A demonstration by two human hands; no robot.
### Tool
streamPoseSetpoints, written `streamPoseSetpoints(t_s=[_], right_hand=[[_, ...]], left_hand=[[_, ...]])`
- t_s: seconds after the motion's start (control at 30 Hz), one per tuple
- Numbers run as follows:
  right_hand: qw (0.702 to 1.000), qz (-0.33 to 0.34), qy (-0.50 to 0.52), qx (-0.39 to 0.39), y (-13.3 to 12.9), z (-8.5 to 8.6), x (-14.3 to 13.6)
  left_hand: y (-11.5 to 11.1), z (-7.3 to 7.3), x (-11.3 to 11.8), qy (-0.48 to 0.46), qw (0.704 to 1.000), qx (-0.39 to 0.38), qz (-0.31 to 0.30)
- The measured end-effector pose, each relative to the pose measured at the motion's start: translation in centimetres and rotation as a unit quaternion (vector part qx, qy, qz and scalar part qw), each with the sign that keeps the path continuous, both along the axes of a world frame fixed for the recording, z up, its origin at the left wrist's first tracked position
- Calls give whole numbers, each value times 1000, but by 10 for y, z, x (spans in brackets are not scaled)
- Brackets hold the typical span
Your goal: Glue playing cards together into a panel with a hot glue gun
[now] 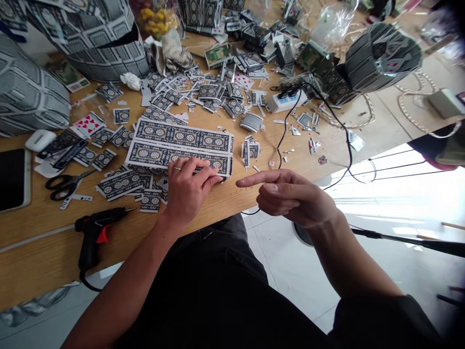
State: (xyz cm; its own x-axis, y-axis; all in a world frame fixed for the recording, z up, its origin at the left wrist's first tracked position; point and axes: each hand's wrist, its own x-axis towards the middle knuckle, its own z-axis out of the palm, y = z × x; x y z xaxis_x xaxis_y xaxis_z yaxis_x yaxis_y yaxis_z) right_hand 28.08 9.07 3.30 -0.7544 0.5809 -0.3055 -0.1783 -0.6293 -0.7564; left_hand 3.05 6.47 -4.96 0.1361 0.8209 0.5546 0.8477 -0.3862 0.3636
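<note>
A flat box covered in patterned playing cards (pixel 181 138) lies near the front edge of the wooden table. My left hand (pixel 191 182) holds it at its near side, fingers bent over the top and thumb along the front edge. Off to the right of the box, my right hand (pixel 290 196) is in the air, index finger stretched toward the box's corner and the other fingers curled in. Nothing shows in that hand. Loose cut cards (pixel 119 184) lie under and beside the box's left end. A black hot glue gun (pixel 92 235) rests to the left of my left forearm.
Scissors (pixel 67 186), a phone (pixel 14 179) and a white earphone case (pixel 40 140) lie at the left. Large woven card vessels (pixel 31 89) stand behind them. A power strip (pixel 286 101) with a black cable (pixel 350 145) sits right of centre, near a round card basket (pixel 381 58).
</note>
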Motion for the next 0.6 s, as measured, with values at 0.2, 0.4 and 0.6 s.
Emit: streamPoseSetpoints(t_s=[0.2, 0.4, 0.6], right_hand=[[1000, -15, -2, -1, -3, -1, -5], [991, -84, -57, 92, -5, -10, -12], [933, -158, -161, 280, -8, -11, -18]], left_hand=[[0, 0, 0, 3, 1000, -7, 2], [0, -1, 0, -7, 1000, -13, 3], [0, 0, 0, -22, 999, -40, -1]])
